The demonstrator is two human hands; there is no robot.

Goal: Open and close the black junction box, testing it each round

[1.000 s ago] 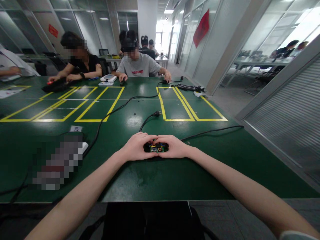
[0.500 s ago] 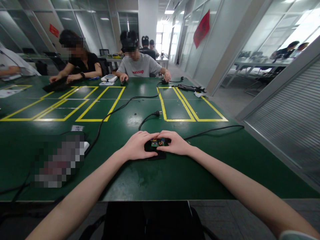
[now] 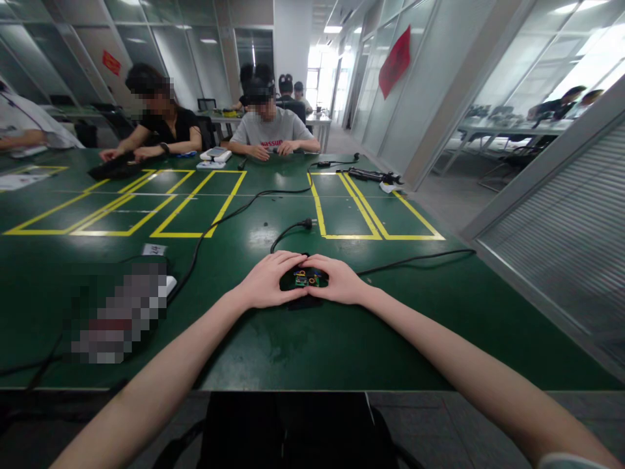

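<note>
A small green circuit board (image 3: pixel 306 281) with orange-ringed coils and bits of blue shows between my hands, set in or against a dark casing. My left hand (image 3: pixel 267 280) curves round its left side, thumb along the near edge and fingers along the far edge. From the right, my right hand (image 3: pixel 340 280) closes on it the same way, and the fingertips of both hands meet. A flat black piece (image 3: pixel 305 303) lies just below the thumbs. My fingers hide much of the casing.
Beyond my hands lies a black cord with a plug (image 3: pixel 307 223); another cable (image 3: pixel 420 257) runs right. A blurred-out object (image 3: pixel 122 312) and a numbered label (image 3: pixel 154 250) are at left. Yellow tape outlines (image 3: pixel 349 236) mark the green table. Co-workers sit opposite, one in a grey shirt (image 3: pixel 273 130).
My right hand's fingers have shifted slightly, and its thumb now meets my left thumb at the near edge. Across the table, the grey-shirted person's hands have drawn together.
</note>
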